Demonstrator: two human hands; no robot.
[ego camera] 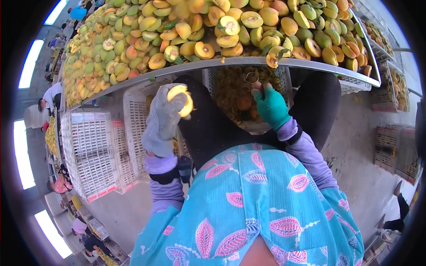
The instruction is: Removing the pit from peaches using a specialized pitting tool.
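Note:
My left hand, in a grey knit glove, holds a cut yellow peach half above my left thigh. Its thumb lies across the yellow flesh. On my right hand is a green glove with bare fingertips showing. It grips a small tool with a thin metal ring at the end; its handle is mostly hidden by the fingers. Below that hand, between my knees, a crate contains brown peach pits and scraps. Across the front, a metal-edged table bears a heap of halved peaches.
White plastic crates stand on the floor at my left, another beside my left leg. Stacked crates of fruit and a further crate are at the right. Several people work along the far left. One peach piece overhangs the table's metal rim.

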